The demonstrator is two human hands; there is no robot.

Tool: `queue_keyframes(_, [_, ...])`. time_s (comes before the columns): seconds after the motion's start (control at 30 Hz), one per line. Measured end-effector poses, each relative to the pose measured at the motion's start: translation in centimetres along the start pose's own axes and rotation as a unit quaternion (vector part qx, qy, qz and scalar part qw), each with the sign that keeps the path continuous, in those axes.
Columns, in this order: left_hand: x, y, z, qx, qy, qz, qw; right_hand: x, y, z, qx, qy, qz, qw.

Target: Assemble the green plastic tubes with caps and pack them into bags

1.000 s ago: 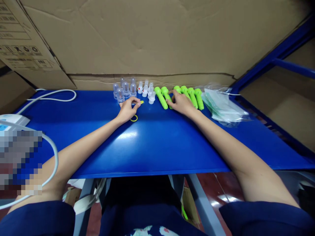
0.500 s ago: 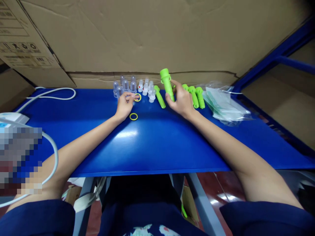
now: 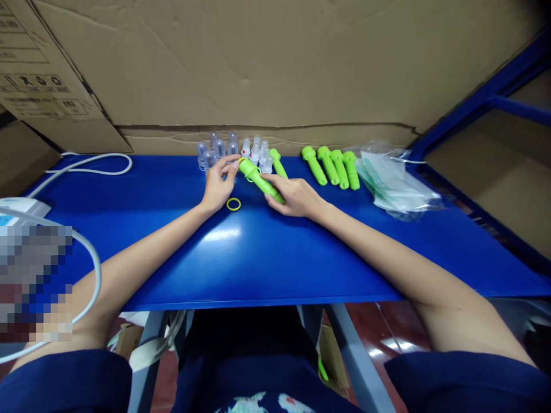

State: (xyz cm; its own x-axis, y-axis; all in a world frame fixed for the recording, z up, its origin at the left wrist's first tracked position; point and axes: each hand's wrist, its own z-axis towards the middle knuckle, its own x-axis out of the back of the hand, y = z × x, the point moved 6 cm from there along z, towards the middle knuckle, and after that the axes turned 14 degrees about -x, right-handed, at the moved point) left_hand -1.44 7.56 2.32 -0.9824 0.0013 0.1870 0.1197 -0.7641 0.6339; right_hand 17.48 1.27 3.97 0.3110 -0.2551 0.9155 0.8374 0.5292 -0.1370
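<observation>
My right hand grips a bright green plastic tube by its lower end, tilted so its head points up-left. My left hand pinches a thin yellow ring at that head; the fingertips hide most of the ring. A second yellow ring lies flat on the blue table just right of my left hand. One green tube lies behind the held one. Several more green tubes lie in a row to the right.
Small clear caps and white caps stand in a cluster at the table's back edge. Clear plastic bags lie at the right. A white cable and a white device sit at the left. Cardboard walls the back.
My right hand lifted a green tube from the row, then swung it down and left toward my left hand. My left hand picked a yellow ring off the table and brought it to the tube's head.
</observation>
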Motion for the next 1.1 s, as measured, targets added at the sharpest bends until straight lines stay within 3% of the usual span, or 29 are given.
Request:
queue_keyframes(0.13, [-0.3, 1.1, 0.1, -0.01, -0.013, -0.016, 1.0, 0.0, 0.1, 0.0, 0.001, -0.002, 0.012, 1.0])
queue_keyframes(0.4, [-0.6, 1.0, 0.0, 0.003, -0.015, -0.076, 0.997, -0.3, -0.1, 0.0, 0.001, -0.022, 0.022, 1.0])
queue_keyframes(0.53, [-0.7, 1.0, 0.0, 0.006, -0.017, -0.097, 0.995, -1.0, 0.5, 0.2, -0.029, -0.022, 0.107, 0.994])
queue_keyframes(0.67, [-1.6, 1.6, -0.3, 0.008, -0.055, -0.127, 0.99, -1.5, 1.1, 0.6, -0.072, -0.031, 0.294, 0.953])
queue_keyframes(0.87, [-3.1, 2.6, -0.9, 0.019, -0.12, -0.17, 0.978, -2.8, 0.5, 0.7, -0.111, -0.13, 0.465, 0.869])
queue_keyframes(1.1, [-2.9, 2.4, -0.8, 0.006, -0.106, -0.179, 0.978, -2.6, 0.4, 0.8, -0.115, -0.11, 0.483, 0.861])
